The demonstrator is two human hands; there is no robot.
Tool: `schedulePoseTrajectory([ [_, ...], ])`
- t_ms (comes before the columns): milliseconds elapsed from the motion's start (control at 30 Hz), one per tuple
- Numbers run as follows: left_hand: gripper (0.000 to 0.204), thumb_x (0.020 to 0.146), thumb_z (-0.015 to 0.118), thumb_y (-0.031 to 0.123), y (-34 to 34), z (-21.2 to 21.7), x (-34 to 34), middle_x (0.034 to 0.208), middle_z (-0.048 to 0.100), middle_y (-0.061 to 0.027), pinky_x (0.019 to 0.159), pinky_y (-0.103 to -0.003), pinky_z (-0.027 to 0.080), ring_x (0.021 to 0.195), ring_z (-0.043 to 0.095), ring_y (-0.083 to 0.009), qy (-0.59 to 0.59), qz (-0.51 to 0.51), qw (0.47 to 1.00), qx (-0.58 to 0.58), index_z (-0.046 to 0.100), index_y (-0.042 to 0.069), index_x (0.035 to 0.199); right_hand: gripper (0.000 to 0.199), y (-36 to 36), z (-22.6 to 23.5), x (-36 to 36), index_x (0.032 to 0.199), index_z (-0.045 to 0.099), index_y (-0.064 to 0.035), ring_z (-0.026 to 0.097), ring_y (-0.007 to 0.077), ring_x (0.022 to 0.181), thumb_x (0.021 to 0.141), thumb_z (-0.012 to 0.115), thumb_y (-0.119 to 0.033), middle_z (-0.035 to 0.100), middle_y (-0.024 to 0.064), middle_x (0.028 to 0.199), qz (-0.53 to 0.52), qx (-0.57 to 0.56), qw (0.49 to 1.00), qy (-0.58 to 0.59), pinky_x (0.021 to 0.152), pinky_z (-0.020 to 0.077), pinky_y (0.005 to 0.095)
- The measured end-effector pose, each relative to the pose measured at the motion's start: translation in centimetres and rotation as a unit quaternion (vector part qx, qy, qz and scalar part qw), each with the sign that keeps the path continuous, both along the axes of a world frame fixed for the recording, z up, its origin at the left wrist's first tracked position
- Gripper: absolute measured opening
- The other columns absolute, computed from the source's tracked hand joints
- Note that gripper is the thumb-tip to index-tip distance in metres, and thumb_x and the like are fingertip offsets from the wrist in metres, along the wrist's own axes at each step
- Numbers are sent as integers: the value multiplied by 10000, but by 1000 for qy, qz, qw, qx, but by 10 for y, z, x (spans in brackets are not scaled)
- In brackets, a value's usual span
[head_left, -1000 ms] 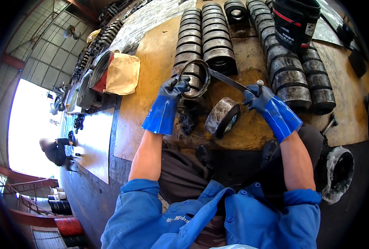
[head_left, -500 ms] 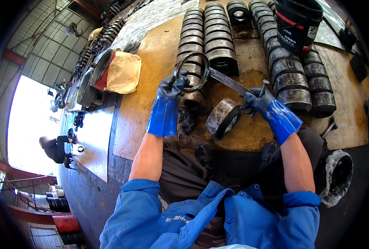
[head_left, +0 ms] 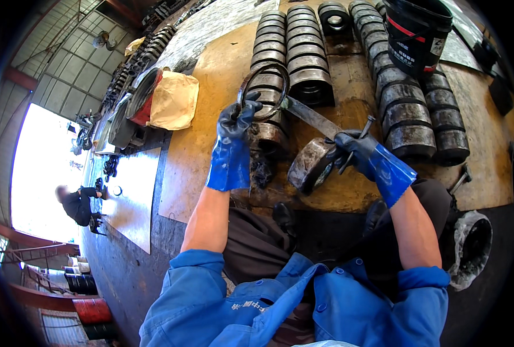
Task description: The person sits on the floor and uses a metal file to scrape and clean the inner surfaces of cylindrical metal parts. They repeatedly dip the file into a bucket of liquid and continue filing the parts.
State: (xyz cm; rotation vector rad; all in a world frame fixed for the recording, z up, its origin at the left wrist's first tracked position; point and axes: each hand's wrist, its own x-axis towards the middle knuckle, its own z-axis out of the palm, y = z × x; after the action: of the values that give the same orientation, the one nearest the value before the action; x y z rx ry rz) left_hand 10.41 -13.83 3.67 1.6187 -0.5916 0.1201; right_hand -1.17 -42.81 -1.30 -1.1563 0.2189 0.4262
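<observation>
Both my hands wear dark gloves with blue cuffs. My left hand (head_left: 237,120) is closed on the lower left of a thin metal ring (head_left: 286,92), which stands tilted up over the rows. In my right hand (head_left: 352,147) is a flat metal strip (head_left: 312,117), its far end at or touching the ring's right edge; contact is hard to tell. A thin metal rod with a small head (head_left: 368,125) also sticks out of that right grip. Below the strip, a thick, dirty metal collar (head_left: 309,166) lies tilted on the board, close to my right fingers.
Rows of metal collars (head_left: 309,58) (head_left: 408,118) stretch away on the brown board (head_left: 349,194). A black bucket (head_left: 413,40) stands at the far right. A hammer-like tool (head_left: 461,178) and a plastic-wrapped ring (head_left: 471,248) are near my right knee. Another person (head_left: 77,205) sits far left.
My right hand has shifted a little left, carrying the strip and rod, and the rod now slants more. The ring and my left hand have barely moved.
</observation>
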Motion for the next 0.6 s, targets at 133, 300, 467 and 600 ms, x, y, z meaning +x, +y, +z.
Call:
schedulePoseTrajectory([
  [133, 258, 890, 624, 226, 4, -3, 3, 1146, 629, -176, 931, -351, 442, 1066, 591, -233, -13, 2, 1000, -20, 662, -12, 980, 264, 12, 15, -6, 1033, 633, -10, 622, 152, 591, 911, 585, -240, 660, 92, 735, -21, 34, 999, 27, 494, 493, 275],
  [300, 212, 906, 598, 173, 0, -6, 6, 1163, 618, -186, 941, -359, 434, 1061, 590, -244, -21, -5, 998, -59, 660, -13, 987, 291, 9, 12, -7, 1067, 582, 60, 673, 191, 679, 923, 548, -190, 674, 130, 796, 17, 105, 994, 37, 529, 554, 301],
  [467, 198, 905, 594, 150, -1, -7, 8, 1192, 599, -198, 900, -339, 446, 1022, 598, -229, -6, -13, 995, -101, 660, -18, 985, 309, 11, 7, -7, 1077, 545, 106, 678, 197, 689, 923, 538, -162, 667, 134, 778, 32, 205, 978, 32, 510, 560, 297],
  [600, 248, 885, 630, 191, 7, -11, 19, 1229, 565, -232, 972, -411, 432, 1105, 576, -290, 0, -27, 994, -105, 657, -17, 1018, 299, 16, 21, -11, 1073, 556, 90, 628, 169, 574, 926, 530, -169, 656, 115, 736, 21, 224, 972, 65, 475, 516, 277],
])
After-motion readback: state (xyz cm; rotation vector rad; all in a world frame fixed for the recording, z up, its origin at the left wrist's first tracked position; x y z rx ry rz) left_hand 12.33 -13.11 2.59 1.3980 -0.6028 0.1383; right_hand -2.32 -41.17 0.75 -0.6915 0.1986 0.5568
